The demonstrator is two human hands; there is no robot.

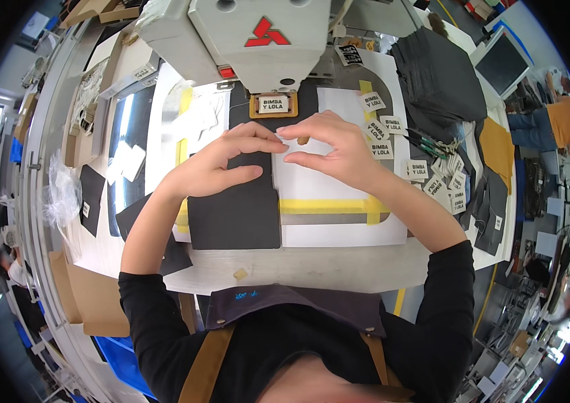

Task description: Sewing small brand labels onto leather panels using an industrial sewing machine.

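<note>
Left hand (221, 158) over black cloth (234, 211), right hand (339, 151) over a white sheet (325, 185).
Both hands' fingers are parted, grasping nothing visible; I cannot tell whether thread runs between them. The cloth lies on the bench (325, 265), before the sewing machine (265, 50); a brushing wrist could skew it, leaving the framed label (274, 104) crooked.

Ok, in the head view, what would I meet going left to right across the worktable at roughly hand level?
Crumpled clear plastic, small white pieces, left hand, right hand, heap of loose printed labels, tan sheet.
</note>
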